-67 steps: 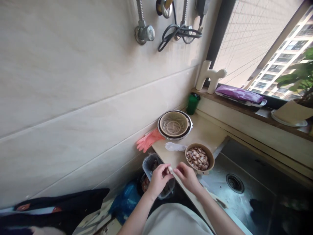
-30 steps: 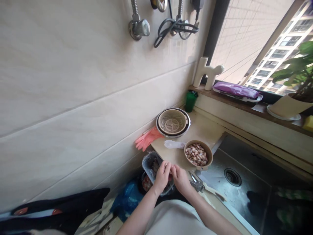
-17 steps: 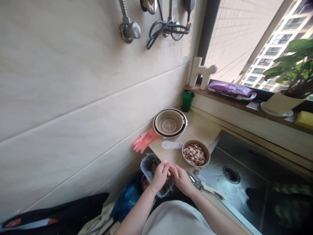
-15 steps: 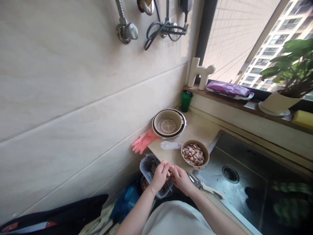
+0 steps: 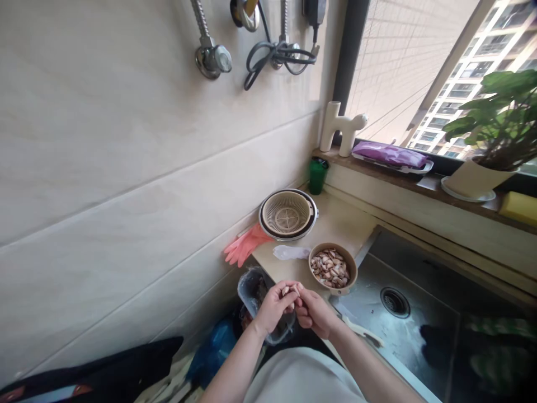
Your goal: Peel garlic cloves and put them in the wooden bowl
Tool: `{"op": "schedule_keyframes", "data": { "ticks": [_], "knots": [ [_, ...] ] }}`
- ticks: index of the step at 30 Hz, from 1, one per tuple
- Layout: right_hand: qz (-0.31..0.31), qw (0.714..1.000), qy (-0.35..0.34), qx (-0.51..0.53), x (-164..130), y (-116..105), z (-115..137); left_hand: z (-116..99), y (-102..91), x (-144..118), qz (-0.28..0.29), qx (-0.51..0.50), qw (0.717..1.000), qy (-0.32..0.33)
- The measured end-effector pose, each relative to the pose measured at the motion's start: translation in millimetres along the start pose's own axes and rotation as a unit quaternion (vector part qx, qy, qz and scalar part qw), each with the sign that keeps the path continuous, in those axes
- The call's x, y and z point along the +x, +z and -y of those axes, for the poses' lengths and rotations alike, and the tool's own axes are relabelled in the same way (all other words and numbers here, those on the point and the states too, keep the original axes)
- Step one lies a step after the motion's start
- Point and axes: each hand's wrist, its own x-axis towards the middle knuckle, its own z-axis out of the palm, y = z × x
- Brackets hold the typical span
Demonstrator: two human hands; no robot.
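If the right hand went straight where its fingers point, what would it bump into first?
Probably the left hand, which holds a small pale piece; the right hand looks right up against it, though exactly where they touch is hard to see.

left grip [image 5: 274, 307], right grip [image 5: 316, 311] curled, touching at fingertips [image 5: 300, 287]; forearms [image 5: 240, 359] slanted inward.

From where I stand, I can read no word, number, brand or sign. The purple packet [image 5: 390, 154], beyond the hands [image 5: 274, 305] [image 5: 314, 312] and to their right, is too small and unclear for me to tell if it carries any print.
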Motion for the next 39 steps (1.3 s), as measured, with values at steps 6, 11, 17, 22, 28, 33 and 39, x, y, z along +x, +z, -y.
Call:
{"op": "schedule_keyframes", "data": {
  "ticks": [6,11,17,22,28,33,39],
  "knots": [
    [-0.210,0.807,-0.144,-0.532,-39.1,-66.4,-29.9,5.4,-20.0,-9.5,-0.054,0.009,0.998,0.023],
    [-0.284,0.569,-0.108,-0.764,-85.9,-152.0,-76.3,18.3,-49.2,-18.4,-0.089,0.006,0.995,0.033],
    [-0.293,0.508,-0.074,-0.807,-88.5,-175.3,-98.2,41.7,-71.5,-17.1,-0.145,-0.013,0.989,0.012],
    [-0.296,0.532,-0.125,-0.784,-80.4,-172.8,-88.0,57.1,-84.7,-16.7,-0.175,0.008,0.984,0.019],
    [-0.164,0.671,-0.210,-0.692,-46.2,-97.9,-80.6,72.5,-94.6,-18.8,-0.176,0.047,0.983,0.030],
    [-0.102,0.726,-0.187,-0.653,-10.8,-49.7,-91.5,80.2,-99.4,-21.1,-0.166,0.091,0.982,0.027],
    [-0.084,0.752,-0.153,-0.636,-2.1,-35.4,-89.5,85.7,-106.4,-26.5,-0.175,0.101,0.979,0.008]
  ]
}}
